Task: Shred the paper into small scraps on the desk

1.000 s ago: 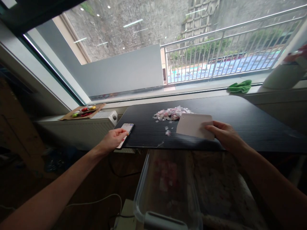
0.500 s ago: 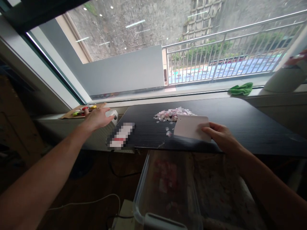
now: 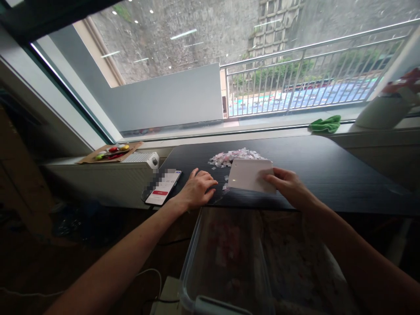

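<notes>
My right hand (image 3: 285, 181) grips a white plastic scraper (image 3: 251, 175), a flat plate with rounded corners, by its right edge. The scraper is tilted over the dark tabletop (image 3: 315, 170), just in front of a pile of small paper scraps (image 3: 238, 155). A few loose scraps (image 3: 225, 178) lie at its left edge. Near the front edge of the tabletop, to the left of the scraper, my left hand (image 3: 198, 189) is empty, its fingers loosely bent and apart. A phone (image 3: 160, 192) with a lit screen lies left of that hand.
Below the table edge stands a clear plastic bin (image 3: 192, 262) with reddish scraps inside. On the radiator (image 3: 131, 175) at left, small colourful items (image 3: 113, 150) rest on brown paper. A green cloth (image 3: 324, 124) and a white container (image 3: 377, 109) are on the windowsill.
My left hand has moved right, from above the radiator and its colourful items to the tabletop beside the scraper. The scraper has shifted slightly left in my right hand.
</notes>
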`<action>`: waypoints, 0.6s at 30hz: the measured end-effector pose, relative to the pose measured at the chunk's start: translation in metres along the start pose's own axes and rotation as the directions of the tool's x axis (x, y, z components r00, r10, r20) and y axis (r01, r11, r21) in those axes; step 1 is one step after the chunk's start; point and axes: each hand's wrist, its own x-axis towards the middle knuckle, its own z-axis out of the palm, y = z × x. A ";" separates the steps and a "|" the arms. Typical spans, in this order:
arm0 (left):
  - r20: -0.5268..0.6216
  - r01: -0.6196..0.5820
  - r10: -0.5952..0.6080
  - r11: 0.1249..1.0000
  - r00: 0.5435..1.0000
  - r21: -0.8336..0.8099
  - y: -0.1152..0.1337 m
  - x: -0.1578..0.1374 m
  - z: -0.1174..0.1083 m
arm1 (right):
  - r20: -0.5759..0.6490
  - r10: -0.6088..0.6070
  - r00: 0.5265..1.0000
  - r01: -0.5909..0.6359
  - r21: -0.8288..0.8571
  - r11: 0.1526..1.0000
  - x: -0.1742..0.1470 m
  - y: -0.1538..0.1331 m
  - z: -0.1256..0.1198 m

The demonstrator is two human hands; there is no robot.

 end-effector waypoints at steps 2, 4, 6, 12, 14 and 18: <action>0.000 -0.027 0.027 1.000 1.000 0.004 0.004 -0.002 0.002 | -0.014 0.006 1.000 -0.006 -0.013 1.000 0.000 -0.001 -0.001; 0.003 -0.041 0.041 0.999 0.999 0.012 0.007 -0.003 0.004 | -0.012 0.014 1.000 -0.014 -0.031 0.999 0.000 -0.001 -0.001; 0.022 -0.053 0.053 0.998 0.998 0.028 0.008 -0.002 0.006 | -0.011 0.020 1.000 -0.020 -0.051 0.999 0.000 -0.002 -0.001; 0.017 -0.039 0.039 0.999 0.999 0.036 0.012 -0.005 0.010 | -0.077 0.015 0.997 -0.023 -0.098 0.995 -0.002 -0.011 -0.008; 0.001 -0.023 0.023 0.999 1.000 0.025 0.011 -0.005 0.009 | -0.059 0.008 0.998 -0.013 -0.090 0.996 -0.002 -0.012 -0.006; -0.039 0.029 -0.029 0.999 0.999 0.013 0.002 -0.004 0.010 | -0.004 -0.022 1.000 0.022 -0.065 0.998 0.000 -0.010 0.006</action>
